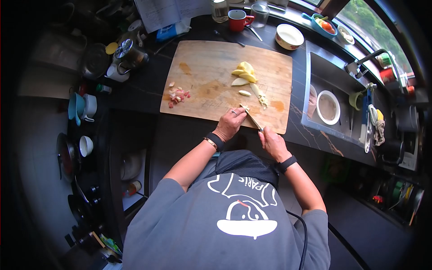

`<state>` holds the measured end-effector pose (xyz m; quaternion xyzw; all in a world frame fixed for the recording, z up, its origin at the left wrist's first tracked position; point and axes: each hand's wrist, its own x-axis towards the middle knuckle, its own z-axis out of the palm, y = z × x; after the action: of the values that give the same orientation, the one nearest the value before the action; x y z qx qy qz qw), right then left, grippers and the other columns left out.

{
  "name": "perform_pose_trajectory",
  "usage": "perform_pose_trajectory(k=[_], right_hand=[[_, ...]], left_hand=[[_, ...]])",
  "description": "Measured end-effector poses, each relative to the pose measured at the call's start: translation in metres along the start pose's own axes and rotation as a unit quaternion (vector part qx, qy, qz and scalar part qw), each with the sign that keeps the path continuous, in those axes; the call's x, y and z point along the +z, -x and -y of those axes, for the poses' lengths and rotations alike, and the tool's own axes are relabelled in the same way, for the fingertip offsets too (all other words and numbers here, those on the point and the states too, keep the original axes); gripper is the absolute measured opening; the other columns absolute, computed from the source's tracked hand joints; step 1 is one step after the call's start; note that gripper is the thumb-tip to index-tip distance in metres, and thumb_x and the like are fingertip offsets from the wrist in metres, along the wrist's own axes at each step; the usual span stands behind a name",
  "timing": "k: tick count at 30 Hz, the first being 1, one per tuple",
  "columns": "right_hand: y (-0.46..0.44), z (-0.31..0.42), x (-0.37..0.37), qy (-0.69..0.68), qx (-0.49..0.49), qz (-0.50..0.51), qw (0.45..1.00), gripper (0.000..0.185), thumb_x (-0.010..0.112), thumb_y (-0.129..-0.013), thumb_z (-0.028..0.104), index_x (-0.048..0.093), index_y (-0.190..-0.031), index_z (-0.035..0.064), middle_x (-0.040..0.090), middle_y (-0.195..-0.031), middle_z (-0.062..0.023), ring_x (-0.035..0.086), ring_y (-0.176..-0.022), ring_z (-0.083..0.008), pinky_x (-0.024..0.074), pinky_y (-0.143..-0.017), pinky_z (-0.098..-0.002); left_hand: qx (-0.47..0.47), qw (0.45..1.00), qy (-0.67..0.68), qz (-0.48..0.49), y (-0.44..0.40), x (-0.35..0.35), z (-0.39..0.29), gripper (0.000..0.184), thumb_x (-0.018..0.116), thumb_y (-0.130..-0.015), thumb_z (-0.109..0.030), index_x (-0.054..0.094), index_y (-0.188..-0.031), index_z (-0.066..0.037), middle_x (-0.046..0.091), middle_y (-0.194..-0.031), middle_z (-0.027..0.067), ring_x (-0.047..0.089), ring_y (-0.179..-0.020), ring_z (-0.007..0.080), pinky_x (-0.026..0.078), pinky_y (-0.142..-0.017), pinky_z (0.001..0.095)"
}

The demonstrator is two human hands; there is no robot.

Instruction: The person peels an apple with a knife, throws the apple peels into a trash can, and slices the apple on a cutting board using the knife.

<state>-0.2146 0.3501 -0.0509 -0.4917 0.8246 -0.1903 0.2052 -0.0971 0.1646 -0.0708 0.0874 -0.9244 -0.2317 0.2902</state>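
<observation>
My right hand (273,141) is closed around the handle of a knife (254,119), whose blade slants away to the upper left over the near edge of a wooden cutting board (211,58). Close against the blade's far end is my left hand (231,122), its fingers bent and pressed together; small pale bits lie at the fingertips, and what they grip is mostly hidden. Beyond the hands sit pale yellow vegetable slices (244,74) in a heap, with a single slice (245,93) apart. Thin cut pale strips (262,100) lie to the right. Chopped pink-and-white pieces (179,96) are on the board's left side.
Behind the board stand a red mug (237,20), a glass (260,15) and a white bowl (289,36). At right is a sink (320,63) holding a round white basin (328,107). A metal-topped pot (129,51) stands left, near an open book (168,13).
</observation>
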Motion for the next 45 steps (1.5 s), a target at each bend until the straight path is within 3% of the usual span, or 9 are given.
perform_pose_trajectory(k=[7, 18, 31, 45], right_hand=[[0.041, -0.011, -0.019, -0.008, 0.020, 0.020, 1.000, 0.024, 0.051, -0.095, 0.025, 0.042, -0.089, 0.0040, 0.061, -0.070, -0.0219, 0.061, -0.066, -0.0427, 0.0488, -0.057, -0.0502], [0.008, 0.012, -0.016, -0.004, 0.008, 0.000, 1.000, 0.023, 0.050, -0.094, 0.026, 0.045, -0.091, 0.0033, 0.062, -0.073, -0.0229, 0.061, -0.067, -0.0428, 0.0491, -0.057, -0.0500], [0.031, -0.008, -0.011, -0.019, 0.001, 0.001, 1.000, 0.023, 0.052, -0.094, 0.023, 0.041, -0.090, 0.0034, 0.060, -0.068, -0.0208, 0.060, -0.062, -0.0423, 0.0480, -0.055, -0.0505], [0.003, 0.014, -0.005, 0.028, 0.014, 0.013, 0.999, 0.026, 0.048, -0.095, 0.028, 0.046, -0.093, 0.0025, 0.063, -0.072, -0.0224, 0.062, -0.064, -0.0422, 0.0510, -0.058, -0.0495]], left_hand=[[0.028, 1.000, -0.005, -0.006, 0.006, -0.004, 0.003, 0.018, 0.065, -0.079, -0.002, 0.064, -0.097, -0.001, 0.064, -0.097, 0.0111, 0.061, -0.090, 0.0277, 0.050, -0.080, 0.0349], [0.008, 1.000, 0.016, -0.010, 0.003, -0.002, 0.004, 0.011, 0.067, -0.079, -0.004, 0.064, -0.089, -0.003, 0.063, -0.093, 0.0094, 0.060, -0.082, 0.0271, 0.050, -0.074, 0.0340], [-0.006, 1.000, 0.016, -0.021, 0.005, -0.001, 0.003, 0.014, 0.068, -0.077, -0.003, 0.064, -0.091, -0.003, 0.062, -0.093, 0.0092, 0.060, -0.082, 0.0266, 0.050, -0.074, 0.0334], [0.001, 0.999, 0.024, -0.027, 0.004, -0.001, 0.004, 0.013, 0.068, -0.077, -0.003, 0.063, -0.089, -0.003, 0.062, -0.093, 0.0089, 0.060, -0.083, 0.0272, 0.050, -0.074, 0.0340]])
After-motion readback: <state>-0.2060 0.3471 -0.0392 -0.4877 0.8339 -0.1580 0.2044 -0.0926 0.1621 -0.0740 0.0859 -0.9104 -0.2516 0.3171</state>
